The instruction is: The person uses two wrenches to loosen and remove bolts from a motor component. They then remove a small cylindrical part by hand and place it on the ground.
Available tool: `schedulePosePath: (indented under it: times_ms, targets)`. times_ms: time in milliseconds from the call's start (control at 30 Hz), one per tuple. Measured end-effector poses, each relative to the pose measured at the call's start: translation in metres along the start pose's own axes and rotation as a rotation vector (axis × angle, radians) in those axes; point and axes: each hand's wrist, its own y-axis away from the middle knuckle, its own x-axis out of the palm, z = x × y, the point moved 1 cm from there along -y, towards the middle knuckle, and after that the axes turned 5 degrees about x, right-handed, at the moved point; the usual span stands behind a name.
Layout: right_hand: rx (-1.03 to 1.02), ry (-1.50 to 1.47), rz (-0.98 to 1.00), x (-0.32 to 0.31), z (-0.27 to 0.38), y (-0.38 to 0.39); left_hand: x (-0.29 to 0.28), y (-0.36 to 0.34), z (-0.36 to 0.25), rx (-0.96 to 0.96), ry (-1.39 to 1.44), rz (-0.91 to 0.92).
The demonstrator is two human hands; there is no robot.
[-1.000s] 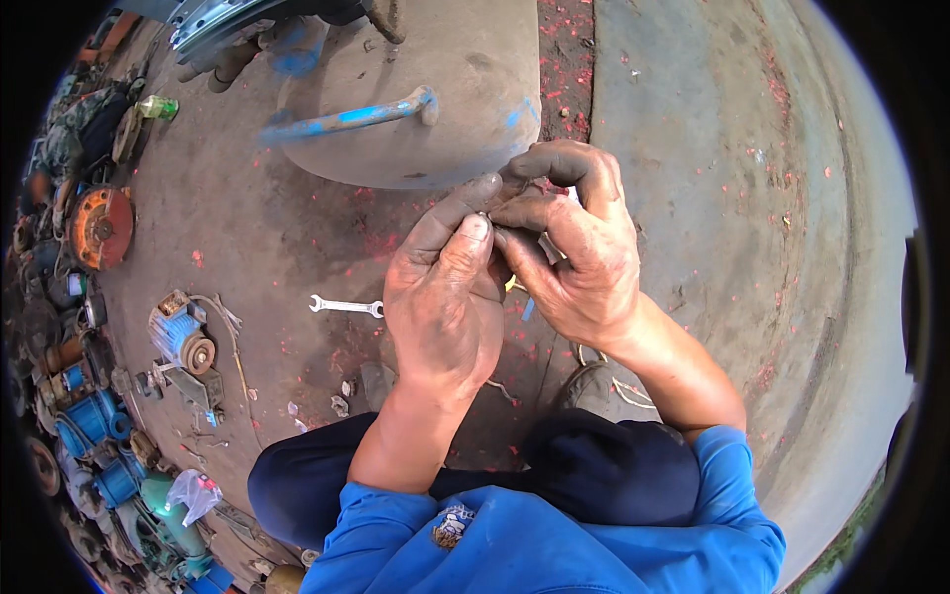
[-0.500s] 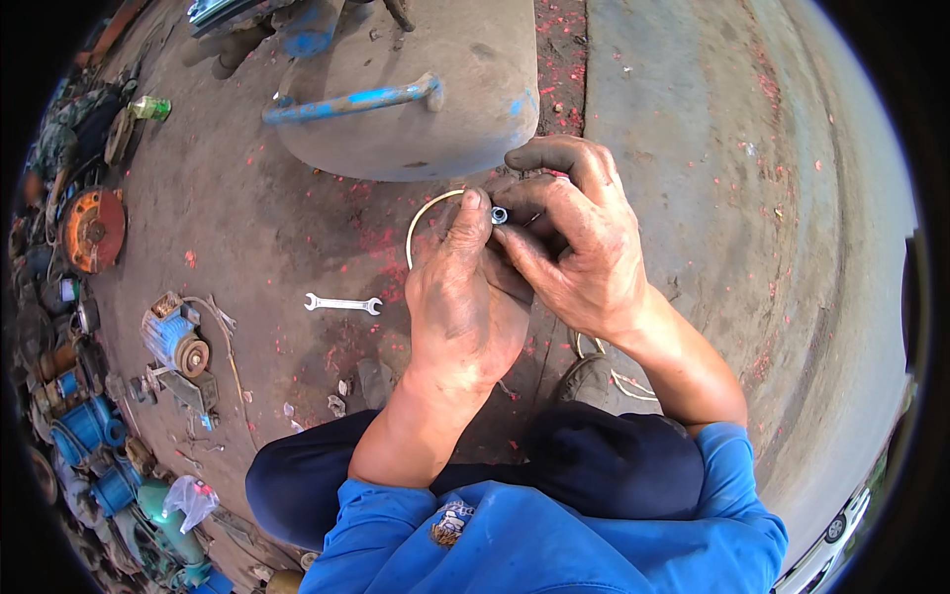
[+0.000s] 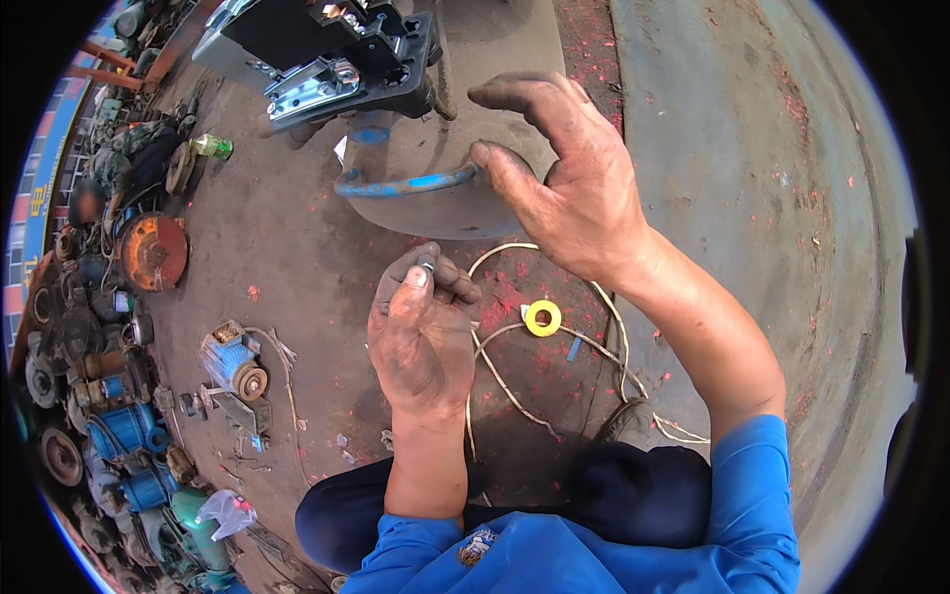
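Note:
My left hand [image 3: 426, 342] is raised above the ground, palm up, its fingers closed. Between its thumb and fingers I pinch a small silvery metal nut [image 3: 427, 264], partly hidden by them. My right hand [image 3: 579, 183] reaches forward in front of a grey-brown tank [image 3: 435, 216]. Its thumb and forefinger are apart with nothing visible between them. The thumb tip overlaps the end of the tank's blue handle [image 3: 411, 185]; I cannot tell if they touch. Above the tank's left part is a black device [image 3: 396, 84] with metal terminals and a plated bracket [image 3: 315, 89].
A yellow tape roll [image 3: 556, 322] and a looped cream cable [image 3: 507, 389] lie on the ground between my arms. Left of me lie a small blue motor [image 3: 233, 364], an orange-red disc [image 3: 153, 251], a clear plastic bag [image 3: 228, 512] and heaped machine parts. A green bottle [image 3: 212, 147] lies farther back.
My hands have separated: the right has moved forward and opened, while the left keeps the nut. The view has shifted, bringing the black device and yellow roll into sight. The wrench no longer shows.

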Motion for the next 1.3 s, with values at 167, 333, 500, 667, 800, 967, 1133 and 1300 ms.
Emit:
schedulePosePath:
  times_ms: [167,333,500,667,800,967,1133,1300]
  targets:
    - [0.263,-0.244,0.038,0.024,-0.001,-0.026,-0.002,0.000,-0.003,0.001,0.022,-0.010]
    - [0.416,-0.542,0.058,0.022,-0.019,-0.011,0.016,-0.003,-0.007,0.190,-0.198,0.068]
    - [0.444,-0.550,0.130,0.007,-0.026,-0.018,0.057,-0.037,-0.006,0.562,-0.408,0.079]
    - [0.434,-0.561,0.197,0.006,-0.024,-0.030,0.069,-0.060,-0.005,0.907,-0.753,0.031]
    - [0.355,-0.540,0.179,-0.002,-0.020,-0.038,0.069,-0.061,-0.001,0.877,-0.712,0.045]
    - [0.337,-0.636,0.108,-0.007,-0.039,-0.025,0.077,-0.056,0.002,0.816,-0.649,0.051]
    - [0.340,-0.607,0.024,-0.005,-0.042,-0.018,0.086,-0.054,0.008,0.774,-0.615,0.058]
    - [0.313,-0.460,-0.012,-0.013,-0.048,-0.010,0.105,-0.052,0.017,0.451,-0.279,0.126]
